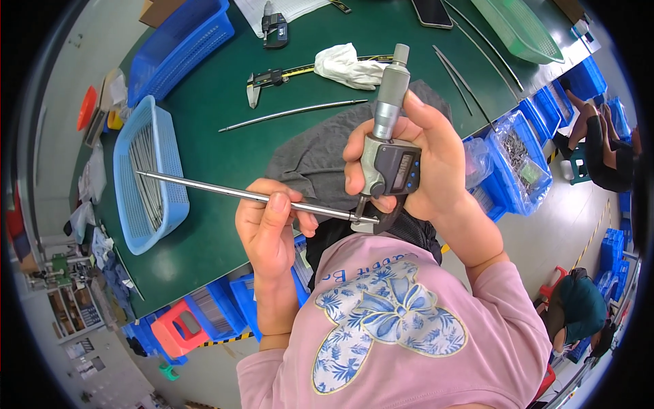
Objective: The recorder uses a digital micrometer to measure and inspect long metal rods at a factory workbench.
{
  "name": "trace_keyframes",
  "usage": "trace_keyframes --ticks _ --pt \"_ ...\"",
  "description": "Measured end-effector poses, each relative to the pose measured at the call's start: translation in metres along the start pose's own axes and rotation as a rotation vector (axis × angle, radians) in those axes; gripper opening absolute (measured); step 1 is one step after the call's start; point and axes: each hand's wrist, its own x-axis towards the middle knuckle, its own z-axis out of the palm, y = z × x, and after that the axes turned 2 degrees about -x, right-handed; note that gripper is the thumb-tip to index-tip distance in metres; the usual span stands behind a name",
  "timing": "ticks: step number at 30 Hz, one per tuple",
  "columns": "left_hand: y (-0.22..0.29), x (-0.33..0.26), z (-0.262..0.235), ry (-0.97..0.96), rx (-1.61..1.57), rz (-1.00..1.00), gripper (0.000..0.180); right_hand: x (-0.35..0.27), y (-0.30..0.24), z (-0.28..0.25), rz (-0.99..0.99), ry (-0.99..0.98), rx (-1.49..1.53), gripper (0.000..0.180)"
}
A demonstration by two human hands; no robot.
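Note:
My left hand (271, 221) is closed around a thin metal rod (197, 184), fingers and thumb pinching it near its right end. The rod slants from above the light blue basket down to the right. In my right hand (429, 153) is a digital micrometer (392, 167), held upright with its thimble at the top and a small display facing up. The rod's right end sits in the gap of the micrometer's frame; whether the jaws touch it I cannot tell. A grey cloth (300, 163) lies on the green table (211, 82) beyond my hands.
A light blue basket (180, 198) of rods stands at left, a darker blue basket (184, 58) behind it. Farther back lie a caliper (266, 79), a white glove (344, 67), another micrometer (274, 31), a loose rod (293, 114) and a phone (432, 12). People sit at right.

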Motion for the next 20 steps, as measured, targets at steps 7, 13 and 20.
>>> trace_keyframes --ticks 7,13,20 --pt "-0.0006 -0.0007 0.0015 0.025 -0.001 -0.006 0.019 -0.0019 -0.0016 0.0035 0.016 0.033 -0.013 0.065" --pt "-0.0016 0.0 -0.0009 0.023 0.005 -0.013 0.019 -0.0039 -0.0032 0.006 0.004 0.018 -0.064 0.065" --pt "0.001 -0.0029 -0.0024 0.007 -0.033 -0.007 0.02 -0.0049 0.0018 0.0034 -0.03 -0.015 -0.055 0.066"
